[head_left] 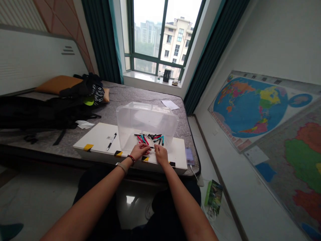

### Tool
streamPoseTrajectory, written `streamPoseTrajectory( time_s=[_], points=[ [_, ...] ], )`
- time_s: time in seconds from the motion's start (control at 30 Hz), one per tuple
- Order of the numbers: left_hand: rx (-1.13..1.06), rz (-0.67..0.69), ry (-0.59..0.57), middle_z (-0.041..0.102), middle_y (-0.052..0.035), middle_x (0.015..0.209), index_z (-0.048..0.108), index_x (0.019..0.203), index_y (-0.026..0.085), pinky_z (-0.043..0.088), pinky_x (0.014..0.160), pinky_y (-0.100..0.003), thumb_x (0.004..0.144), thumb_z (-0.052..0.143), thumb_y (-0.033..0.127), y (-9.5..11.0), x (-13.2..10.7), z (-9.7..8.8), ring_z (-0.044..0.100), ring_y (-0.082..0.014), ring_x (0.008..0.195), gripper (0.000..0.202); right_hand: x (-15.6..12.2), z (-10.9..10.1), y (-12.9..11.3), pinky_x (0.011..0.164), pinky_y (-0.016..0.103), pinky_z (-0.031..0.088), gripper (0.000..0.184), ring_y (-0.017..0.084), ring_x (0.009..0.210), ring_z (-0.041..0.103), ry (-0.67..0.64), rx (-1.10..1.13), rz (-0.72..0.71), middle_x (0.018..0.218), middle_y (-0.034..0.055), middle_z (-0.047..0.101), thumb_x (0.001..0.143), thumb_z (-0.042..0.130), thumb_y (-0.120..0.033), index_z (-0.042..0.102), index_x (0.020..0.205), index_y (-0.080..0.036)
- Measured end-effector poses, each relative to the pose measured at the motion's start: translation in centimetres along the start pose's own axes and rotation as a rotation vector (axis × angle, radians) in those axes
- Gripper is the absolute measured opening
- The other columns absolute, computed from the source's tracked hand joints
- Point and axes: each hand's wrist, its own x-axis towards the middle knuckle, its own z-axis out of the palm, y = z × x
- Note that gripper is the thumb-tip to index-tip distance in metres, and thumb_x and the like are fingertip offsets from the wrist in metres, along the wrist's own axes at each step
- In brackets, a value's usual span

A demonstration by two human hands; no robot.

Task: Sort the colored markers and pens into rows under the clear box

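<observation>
One long white box [96, 132] bears one clear plastic bin [147, 117]. At the bin's near side, the left hand [140, 150] and right hand [161, 154] have bent fingers that seem to pinch one thin dark pen [151, 147] between them, with the pen pile [146, 140], too messy to count, just past them. One black-and-white pen [111, 141] lies left, closer to the left hand, running near to far.

Smooth, translucent plastic is seen in the bin [147, 118], opaque plastic in the pens [146, 140]; the box [96, 137] is matt, the mattress [140, 92] cloth-covered, with paper [170, 104] laid near its far right corner.
</observation>
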Motion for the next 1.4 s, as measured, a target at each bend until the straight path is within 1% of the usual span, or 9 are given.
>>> streamPoseTrajectory(
  time_s=[0.1,0.3,0.37,0.5,0.57,0.73,0.97,1.23,1.4],
  points=[
    [-0.003,-0.011,-0.024,0.074,-0.0102,0.080,0.064,0.083,0.012,0.057,0.059,-0.022,0.059,0.086,0.040,0.0,0.1,-0.2,0.067,-0.0124,0.061,0.042,-0.1,-0.1,-0.2,0.058,0.025,0.032,0.049,0.016,0.059,0.054,-0.013,-0.003,0.002,0.060,0.0009,0.059,0.099,0.033,-0.049,0.055,0.064,-0.022],
    [-0.018,0.013,-0.007,0.074,-0.0100,0.079,0.064,0.085,0.011,0.056,0.060,-0.023,0.057,0.087,0.037,-0.2,0.2,-0.2,0.067,-0.0120,0.060,0.045,-0.3,-0.4,-0.7,0.062,0.025,0.035,0.048,0.016,0.066,0.057,-0.067,-0.017,-0.025,0.067,0.0017,0.063,0.099,0.030,-0.047,0.059,0.070,-0.023],
    [-0.023,0.010,0.006,0.073,-0.0093,0.078,0.063,0.085,0.011,0.056,0.059,-0.023,0.057,0.087,0.036,0.0,0.0,0.0,0.067,-0.0121,0.059,0.044,-0.3,-0.5,-0.7,0.063,0.025,0.036,0.042,0.016,0.067,0.057,-0.074,0.002,-0.016,0.071,0.0013,0.064,0.098,0.035,-0.049,0.061,0.078,-0.023],
    [-0.024,0.005,0.043,0.074,-0.0088,0.078,0.064,0.085,0.011,0.056,0.059,-0.023,0.058,0.087,0.033,0.2,0.0,0.3,0.066,-0.0116,0.059,0.041,-0.2,-0.4,-0.4,0.064,0.025,0.041,0.033,0.016,0.066,0.059,-0.032,0.120,0.035,0.079,0.0004,0.066,0.093,0.044,-0.049,0.058,0.107,-0.023],
    [-0.014,-0.013,0.061,0.074,-0.0101,0.078,0.063,0.084,0.011,0.056,0.059,-0.023,0.059,0.087,0.031,0.2,0.2,0.4,0.066,-0.0119,0.058,0.040,-0.2,-0.2,-0.1,0.065,0.025,0.043,0.032,0.016,0.066,0.059,-0.031,0.166,0.048,0.079,0.0002,0.066,0.092,0.046,-0.045,0.056,0.111,-0.022],
    [-0.003,0.003,0.074,0.074,-0.0112,0.079,0.063,0.083,0.010,0.056,0.058,-0.024,0.060,0.086,0.030,-0.1,0.3,0.4,0.066,-0.0122,0.058,0.039,-0.1,0.2,0.7,0.070,0.027,0.048,0.021,0.016,0.067,0.060,-0.074,0.223,0.047,0.081,0.0006,0.068,0.088,0.048,-0.035,0.061,0.099,-0.022],
    [0.020,-0.026,0.049,0.074,-0.0096,0.079,0.064,0.084,0.012,0.056,0.057,-0.023,0.060,0.086,0.029,0.0,0.3,0.5,0.067,-0.0129,0.060,0.037,0.3,0.6,1.4,0.061,0.026,0.050,0.024,0.014,0.062,0.061,-0.086,0.363,0.080,0.084,0.0027,0.068,0.089,0.045,-0.035,0.060,0.102,-0.021],
    [0.001,-0.015,0.013,0.074,-0.0095,0.076,0.064,0.081,0.012,0.056,0.057,-0.023,0.060,0.086,0.030,0.0,0.2,0.5,0.067,-0.0133,0.058,0.035,0.3,0.7,1.0,0.061,0.025,0.048,0.025,0.014,0.059,0.059,-0.074,0.264,0.078,0.074,-0.0009,0.063,0.093,0.039,-0.039,0.056,0.101,-0.022],
    [-0.015,-0.005,0.003,0.074,-0.0105,0.078,0.065,0.082,0.012,0.057,0.060,-0.026,0.060,0.086,0.030,-0.2,0.2,0.1,0.067,-0.0140,0.058,0.036,0.2,0.4,0.9,0.062,0.025,0.043,0.035,0.015,0.060,0.059,-0.062,0.172,0.061,0.066,-0.0008,0.062,0.095,0.036,-0.047,0.056,0.081,-0.023]
  ],
)
